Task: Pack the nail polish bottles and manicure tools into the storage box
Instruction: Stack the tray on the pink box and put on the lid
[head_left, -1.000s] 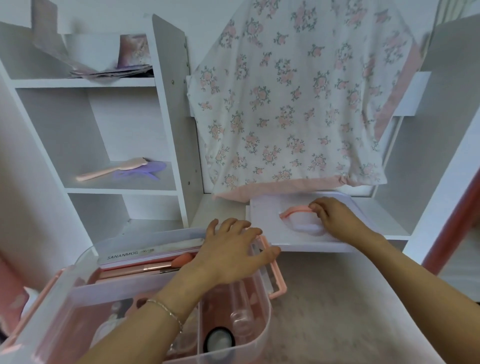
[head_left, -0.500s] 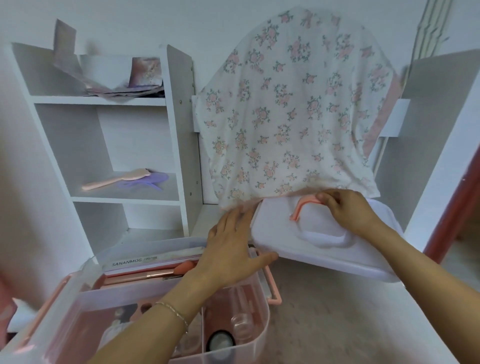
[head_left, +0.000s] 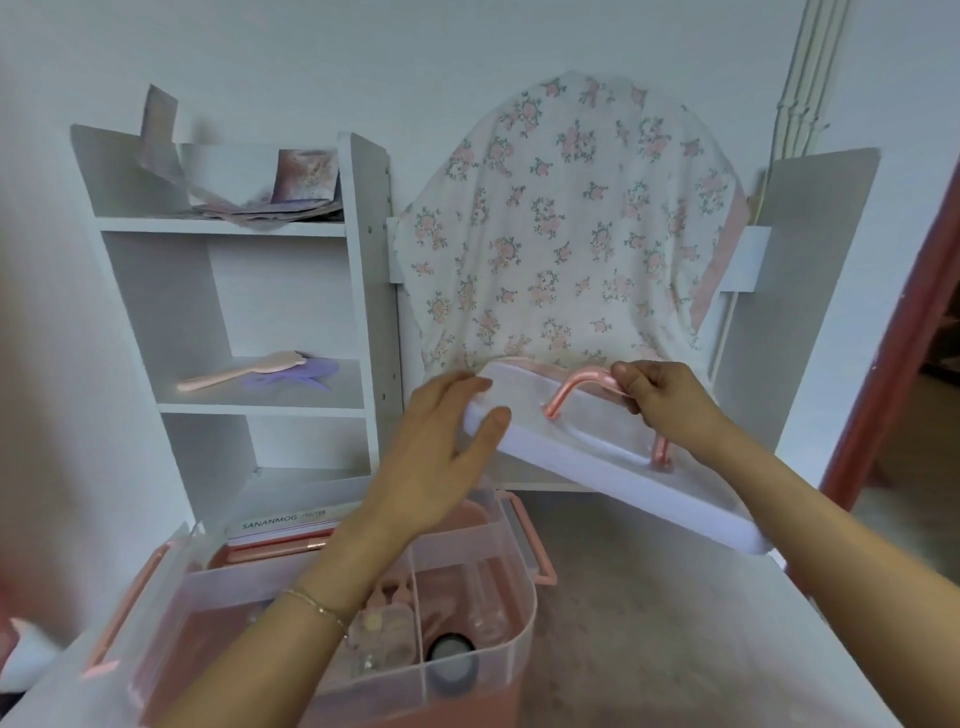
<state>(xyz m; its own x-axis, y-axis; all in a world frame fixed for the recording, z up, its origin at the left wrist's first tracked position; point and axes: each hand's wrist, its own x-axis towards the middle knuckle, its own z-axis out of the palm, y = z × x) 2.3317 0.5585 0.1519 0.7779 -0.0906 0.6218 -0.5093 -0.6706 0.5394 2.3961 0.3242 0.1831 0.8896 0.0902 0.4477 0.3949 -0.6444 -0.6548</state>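
White lid (head_left: 613, 457) tilted in air above and right of open storage box (head_left: 483, 644) on table, right hand (head_left: 670, 400) gripping its pink handle (head_left: 582, 382), left hand (head_left: 441, 452) pinching lid's left edge, nail file (head_left: 283, 519) and small bottles (head_left: 384, 623) inside box, floral cloth (head_left: 566, 234) behind, white shelf (head_left: 249, 405) at left

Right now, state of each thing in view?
lid: off the box, held tilted in the air
storage box: open, items inside
left hand: fingers on the lid's edge
right hand: grips the pink handle
brush: lying on the shelf
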